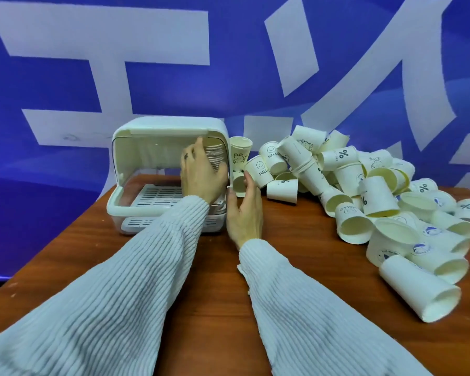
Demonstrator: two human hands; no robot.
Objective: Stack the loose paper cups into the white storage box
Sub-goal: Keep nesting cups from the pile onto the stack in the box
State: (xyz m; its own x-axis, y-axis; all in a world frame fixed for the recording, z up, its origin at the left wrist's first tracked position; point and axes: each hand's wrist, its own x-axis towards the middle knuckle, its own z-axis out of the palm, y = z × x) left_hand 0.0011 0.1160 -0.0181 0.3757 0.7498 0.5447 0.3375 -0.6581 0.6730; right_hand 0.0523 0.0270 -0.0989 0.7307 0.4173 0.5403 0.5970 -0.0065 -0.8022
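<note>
White storage box point(136, 202) sits on wooden tabletop point(215, 302), lid up, front open, slatted tray inside. L hand point(201, 172) reaches into box at its right side, fingers point(198, 147) wrapped round a nested stack of cups point(217, 158) standing against the box's right inner wall. R hand point(244, 213) rests just outside box's right wall, fingers loose and straight, grasping nothing; fingertips near a small cup beside the box. Loose paper cups point(364, 191) lie in a big heap to the right on tabletop, most tipped on their sides, some nested, prints incl. "HELLO" smiley and "%". Both sleeves ribbed, light-coloured. Blue backdrop w/ white shapes behind.
</note>
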